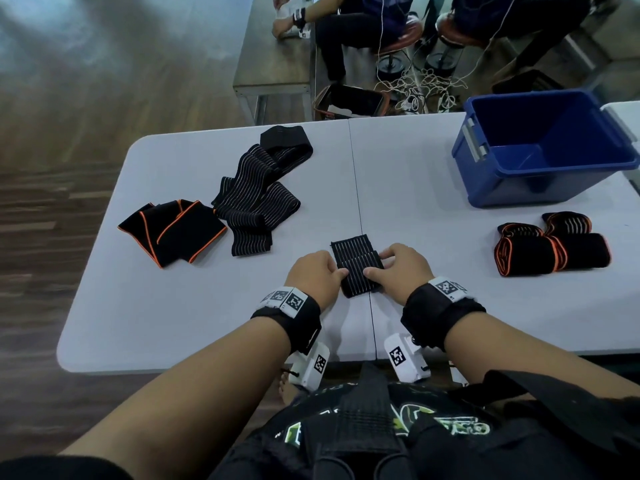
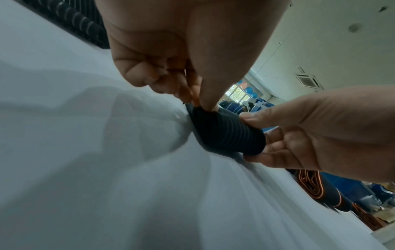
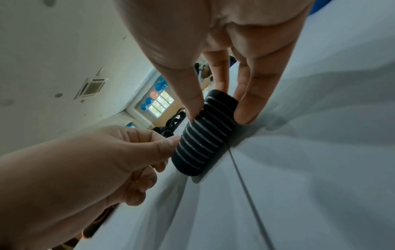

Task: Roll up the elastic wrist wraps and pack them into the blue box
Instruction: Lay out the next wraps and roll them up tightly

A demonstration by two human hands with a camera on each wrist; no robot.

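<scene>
A black wrist wrap with thin grey stripes (image 1: 356, 268) lies partly rolled on the white table (image 1: 173, 306) in front of me, its flat tail pointing away. My left hand (image 1: 317, 275) pinches the roll's left end (image 2: 226, 133). My right hand (image 1: 398, 268) pinches its right end (image 3: 205, 133), thumb on top and fingers behind. The blue box (image 1: 543, 150) stands at the far right, nothing visible inside. Two rolled wraps with orange edging (image 1: 550, 251) lie in front of it.
An unrolled striped wrap (image 1: 256, 195) and an orange-edged black wrap (image 1: 173, 230) lie on the table's left half. Beyond the far edge are a wooden bench (image 1: 273, 60), stools, tangled cables, a basket (image 1: 349, 102) and seated people.
</scene>
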